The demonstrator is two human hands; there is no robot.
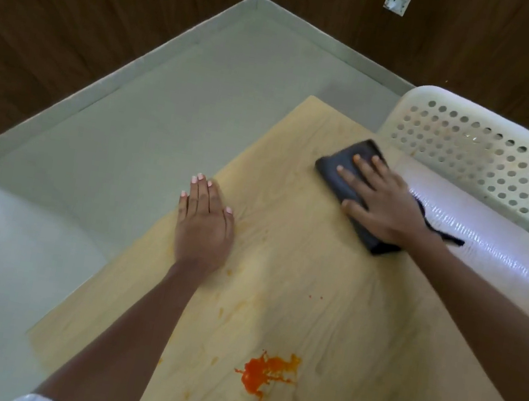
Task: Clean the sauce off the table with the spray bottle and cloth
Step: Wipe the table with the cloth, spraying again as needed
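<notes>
The right hand (383, 205) presses its flat, spread fingers on the dark folded cloth (352, 176) at the upper right of the worktop (358, 319), the left hand (205, 225) rests open at centre, while the orange sauce (267, 372) at lower centre remains largely unwiped and no spray bottle shows.

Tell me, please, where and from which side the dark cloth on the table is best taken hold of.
Probably by its near long edge, from above. The dark cloth lies folded flat on the table under the right hand, so the thumb could tuck under that edge and pinch the folded layers against the fingers.
</notes>
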